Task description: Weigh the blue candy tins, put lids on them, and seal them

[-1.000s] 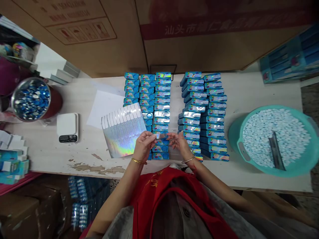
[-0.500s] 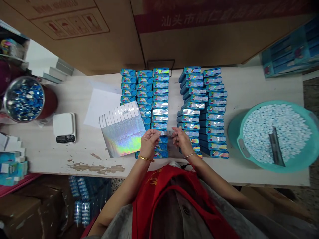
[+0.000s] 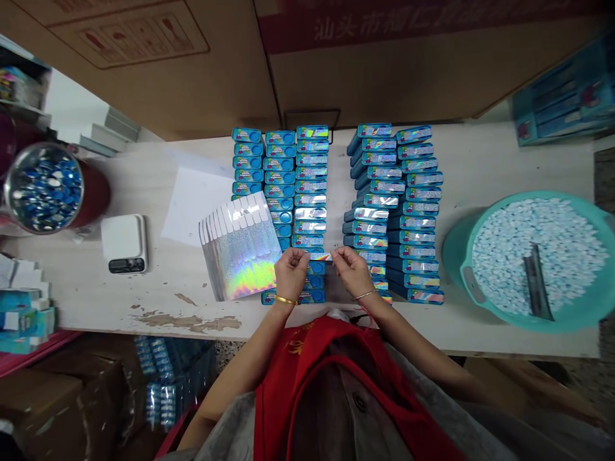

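Observation:
My left hand (image 3: 292,274) pinches the left end of a thin shiny holographic sticker strip (image 3: 319,257). The strip's other end is between the fingertips of my right hand (image 3: 354,273), so it is stretched level over the nearer part of the third column of blue tins (image 3: 311,186). Left of my left hand, a silvery rainbow sticker sheet (image 3: 240,246) lies tilted across some tins, with white bare bars along its top; its right edge reaches my fingers. Many tins in that column and in the right-hand columns (image 3: 423,237) bear shiny strips on their sides.
A turquoise tub (image 3: 454,256) of small white pieces with a dark scoop (image 3: 537,282) stands at right. At left are a white scale (image 3: 123,237), white paper (image 3: 192,205) and a metal bowl (image 3: 45,189) of blue wrapped pieces. Large cartons (image 3: 336,83) wall off the back.
My right fingers have closed on the strip's right end, where they were spread apart before. The strip is now drawn straight between both hands. The sticker sheet has shifted slightly right.

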A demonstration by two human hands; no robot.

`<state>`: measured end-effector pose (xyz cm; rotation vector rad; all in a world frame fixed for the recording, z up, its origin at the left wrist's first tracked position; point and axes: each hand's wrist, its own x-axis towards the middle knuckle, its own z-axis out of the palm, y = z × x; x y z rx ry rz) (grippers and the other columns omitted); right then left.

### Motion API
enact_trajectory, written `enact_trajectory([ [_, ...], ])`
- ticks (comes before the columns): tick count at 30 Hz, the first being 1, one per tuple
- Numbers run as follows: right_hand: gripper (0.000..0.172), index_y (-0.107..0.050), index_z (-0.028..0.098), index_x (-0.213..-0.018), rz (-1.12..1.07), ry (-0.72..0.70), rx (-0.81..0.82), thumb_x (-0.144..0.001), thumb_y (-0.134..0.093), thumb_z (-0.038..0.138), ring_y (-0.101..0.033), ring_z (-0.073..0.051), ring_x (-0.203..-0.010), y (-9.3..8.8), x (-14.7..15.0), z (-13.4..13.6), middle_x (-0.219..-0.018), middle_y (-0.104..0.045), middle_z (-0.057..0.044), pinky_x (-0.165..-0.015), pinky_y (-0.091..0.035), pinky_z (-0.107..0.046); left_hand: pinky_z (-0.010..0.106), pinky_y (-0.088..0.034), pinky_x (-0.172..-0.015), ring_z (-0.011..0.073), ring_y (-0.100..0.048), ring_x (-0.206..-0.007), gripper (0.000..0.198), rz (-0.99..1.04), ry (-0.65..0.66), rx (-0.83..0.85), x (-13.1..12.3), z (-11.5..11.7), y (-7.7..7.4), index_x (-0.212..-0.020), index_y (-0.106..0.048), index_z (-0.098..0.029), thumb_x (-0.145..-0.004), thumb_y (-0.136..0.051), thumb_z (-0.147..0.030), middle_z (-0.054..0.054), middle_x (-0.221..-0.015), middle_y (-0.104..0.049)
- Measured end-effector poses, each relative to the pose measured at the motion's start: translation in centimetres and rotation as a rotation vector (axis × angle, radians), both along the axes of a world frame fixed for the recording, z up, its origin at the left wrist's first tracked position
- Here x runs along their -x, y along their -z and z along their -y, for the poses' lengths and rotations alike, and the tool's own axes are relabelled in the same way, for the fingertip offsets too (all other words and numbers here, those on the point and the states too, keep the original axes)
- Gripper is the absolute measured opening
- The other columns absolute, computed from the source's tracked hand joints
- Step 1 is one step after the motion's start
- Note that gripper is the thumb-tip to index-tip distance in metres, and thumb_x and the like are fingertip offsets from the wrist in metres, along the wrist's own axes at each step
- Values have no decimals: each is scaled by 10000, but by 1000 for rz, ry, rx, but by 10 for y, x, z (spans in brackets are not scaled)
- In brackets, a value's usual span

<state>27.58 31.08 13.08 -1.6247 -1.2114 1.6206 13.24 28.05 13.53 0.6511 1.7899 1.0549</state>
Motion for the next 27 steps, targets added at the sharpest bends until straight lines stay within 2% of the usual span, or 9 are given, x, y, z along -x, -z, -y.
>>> enact_trajectory([
  [5,357,-514,211,-686,-41,-13,45,-702,-633,547,-421,-122,-528,4,-2,-7,-592,-487,32,-531,-361,-269,248,-406,-633,114,-495,-617,117,-252,105,-8,2,1,-1,-709,-601,-191,-780,-610,-284,-11,-668,-588],
  [8,330,-517,210,-662,35,-54,29,-722,-608,522,-423,-127,-517,8,-4,-9,-563,-478,29,-524,-354,-274,291,-410,-739,159,-544,-762,112,-465,185,-50,4,-1,-2,-699,-608,-196,-796,-600,-251,22,-764,-616],
  [11,291,-508,217,-648,100,-87,-2,-745,-576,483,-430,-138,-524,12,-4,-10,-540,-464,26,-517,-346,-274,342,-377,-805,208,-547,-900,86,-636,219,-11,3,-2,-2,-715,-622,-194,-791,-616,-232,55,-888,-610],
  [19,175,-515,218,-685,255,-170,-160,-810,-498,339,-474,-170,-601,26,0,-11,-598,-518,-10,-586,-372,-296,370,-321,-774,256,-502,-952,74,-816,315,124,-2,-4,0,-784,-630,-212,-810,-615,-280,71,-985,-583],
  [21,125,-559,203,-788,280,-168,-185,-811,-503,313,-481,-175,-609,27,1,-8,-618,-527,-10,-614,-391,-306,376,-328,-784,267,-500,-975,125,-838,307,142,-1,-5,0,-873,-610,-206,-802,-626,-308,78,-1003,-578],
  [24,298,-569,160,-1073,283,-128,-188,-827,-502,315,-510,-192,-623,24,3,0,-645,-543,-8,-653,-432,-332,388,-344,-808,286,-499,-1013,370,-861,254,174,4,-7,0,-1032,-537,-174,-759,-671,-385,102,-1057,-563],
  [27,345,-607,158,-1114,244,-120,-212,-877,-444,347,-592,-227,-803,20,7,12,-832,-645,-83,-782,-467,-374,400,-352,-831,300,-491,-1040,469,-870,262,207,6,-8,1,-1080,-497,-165,-748,-670,-448,118,-1097,-548],
])
